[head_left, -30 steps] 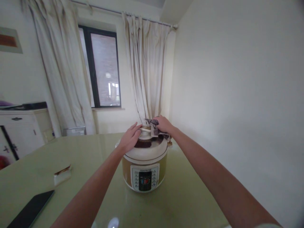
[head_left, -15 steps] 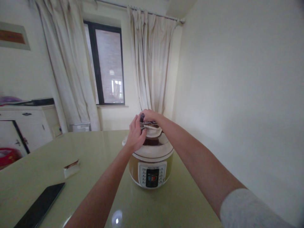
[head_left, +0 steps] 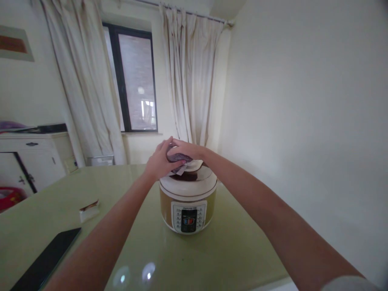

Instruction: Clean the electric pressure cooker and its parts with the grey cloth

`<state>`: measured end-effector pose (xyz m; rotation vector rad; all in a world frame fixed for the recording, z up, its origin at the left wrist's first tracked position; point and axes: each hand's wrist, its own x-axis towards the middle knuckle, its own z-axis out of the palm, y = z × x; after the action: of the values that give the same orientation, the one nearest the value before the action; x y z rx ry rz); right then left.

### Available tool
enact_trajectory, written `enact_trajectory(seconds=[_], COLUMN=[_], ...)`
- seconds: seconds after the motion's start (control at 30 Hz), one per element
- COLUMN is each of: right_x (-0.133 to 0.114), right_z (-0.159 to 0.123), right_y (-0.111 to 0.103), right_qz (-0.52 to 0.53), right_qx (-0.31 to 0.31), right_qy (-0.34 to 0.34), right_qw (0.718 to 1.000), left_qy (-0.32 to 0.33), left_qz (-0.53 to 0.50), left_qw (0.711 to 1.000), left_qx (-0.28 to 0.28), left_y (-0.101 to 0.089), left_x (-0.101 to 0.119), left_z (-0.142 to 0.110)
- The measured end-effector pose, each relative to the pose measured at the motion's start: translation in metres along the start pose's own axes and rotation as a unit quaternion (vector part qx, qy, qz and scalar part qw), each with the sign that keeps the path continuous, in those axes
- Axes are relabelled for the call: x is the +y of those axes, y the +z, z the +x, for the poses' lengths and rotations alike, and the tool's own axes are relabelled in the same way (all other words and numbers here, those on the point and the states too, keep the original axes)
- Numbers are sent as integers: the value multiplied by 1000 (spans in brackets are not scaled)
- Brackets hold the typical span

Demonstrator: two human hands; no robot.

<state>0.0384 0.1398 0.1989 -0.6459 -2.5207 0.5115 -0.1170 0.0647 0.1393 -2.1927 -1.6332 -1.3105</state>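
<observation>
An electric pressure cooker point(head_left: 188, 188) with a white lid, gold sides and a button panel stands on the table in front of me. Above its lid, my left hand point(head_left: 160, 159) is closed on a crumpled greyish-purple cloth point(head_left: 180, 157), thumb on the near side. My right hand point(head_left: 188, 148) grips the same cloth from the other side, its fingers partly hidden and meeting my left fingertips. A small white flap sticks out below the cloth by my left thumb. Part of the lid's top is covered by both hands.
A glossy greenish table point(head_left: 136, 250) carries a black phone or tablet point(head_left: 45, 258) and a small white-and-brown packet point(head_left: 89, 211) on the left. Beyond stand a white cabinet point(head_left: 39, 157), curtains point(head_left: 194, 72) and a window. A plain wall point(head_left: 303, 101) lies to the right.
Both hands have shifted left over the lid with the cloth, which is now more bunched between them. The pale top of the lid shows more. The view has shifted slightly.
</observation>
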Motion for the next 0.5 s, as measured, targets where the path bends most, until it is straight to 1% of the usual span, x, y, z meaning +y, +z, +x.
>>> enact_trajectory(seconds=[0.03,0.07,0.13,0.17,0.23,0.3,0.4,0.47,0.5], right_x=[2,6,15,20,28,32,31,28,27], right_z=[-9,-18,-34,-41,-53,-61,-65,-64,-63], right_y=[-4,-6,-2,3,14,24,31,31,31], right_qz=[-14,-43,-108,-123,-121,-117,-140,-153,-156], right_qx=[20,56,118,130,123,120,136,147,151], right_qy=[2,12,46,65,96,115,120,119,117], right_qw=[1000,997,986,982,980,979,973,970,969], left_qy=[-22,-43,-81,-99,-138,-180,-222,-222,-208], left_qz=[-3,-5,-8,-13,-35,-66,-116,-132,-132], left_qw=[999,998,995,993,989,981,968,965,968], left_qx=[-30,-52,-66,-59,-44,-37,2,37,47], left_y=[0,3,10,14,22,28,31,28,24], left_x=[-7,-14,-30,-38,-53,-65,-78,-80,-78], left_z=[7,14,25,30,35,34,23,9,1])
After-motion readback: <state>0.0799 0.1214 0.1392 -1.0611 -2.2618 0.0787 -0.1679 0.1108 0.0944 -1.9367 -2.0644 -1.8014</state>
